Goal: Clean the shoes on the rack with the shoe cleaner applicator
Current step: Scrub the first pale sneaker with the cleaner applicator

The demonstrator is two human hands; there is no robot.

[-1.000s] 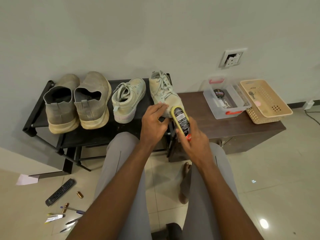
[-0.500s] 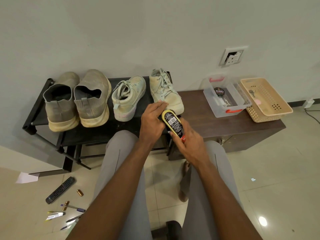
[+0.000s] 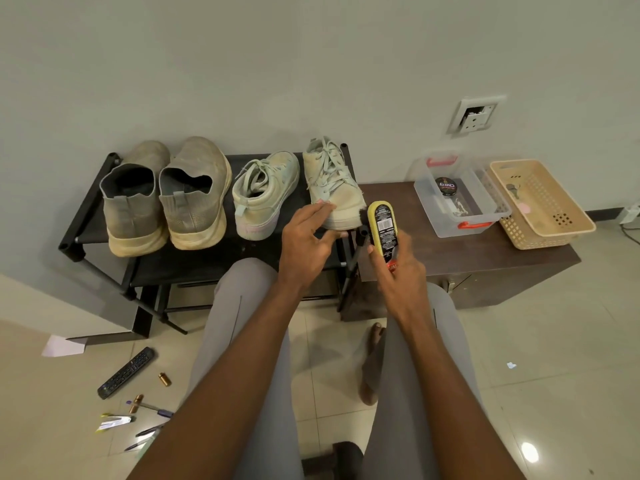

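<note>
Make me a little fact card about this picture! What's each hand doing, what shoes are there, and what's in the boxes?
left hand: grips the toe of the laced sneaker
right hand: holds the yellow shoe cleaner applicator beside that toe
shoe rack: two grey slip-on shoes, two pale laced sneakers
clear box: a round polish tin
beige basket: small items, too unclear to name
floor: remote control, pens
</note>
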